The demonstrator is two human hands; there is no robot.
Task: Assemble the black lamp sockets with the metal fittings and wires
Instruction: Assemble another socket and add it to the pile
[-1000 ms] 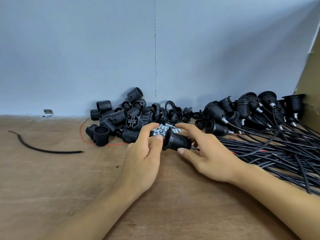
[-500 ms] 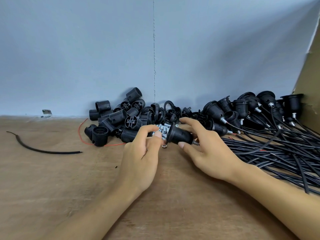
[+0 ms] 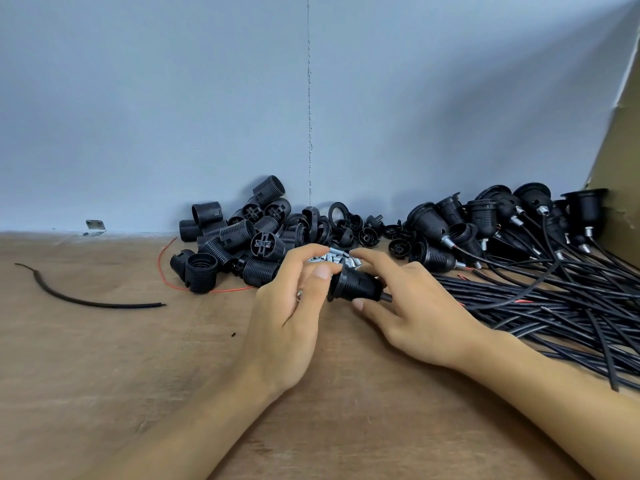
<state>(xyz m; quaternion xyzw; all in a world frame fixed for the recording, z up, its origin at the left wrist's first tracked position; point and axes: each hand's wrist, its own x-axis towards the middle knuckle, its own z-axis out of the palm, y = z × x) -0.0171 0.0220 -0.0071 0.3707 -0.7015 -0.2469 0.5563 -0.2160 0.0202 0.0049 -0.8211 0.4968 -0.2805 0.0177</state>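
Head view: the lamp socket is sitting slightly lower than half a second ago. Counter is running wide left of the left hand. Wires are crowding right of the right hand, and loose shells are piling behind. Left hand is gripping the socket's wide rim with curled fingers. Right hand is pinching its narrow end. Metal fittings are lying just behind both hands.

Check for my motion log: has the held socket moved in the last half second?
Yes, slightly: the held socket drew back toward the person from the metal fittings.
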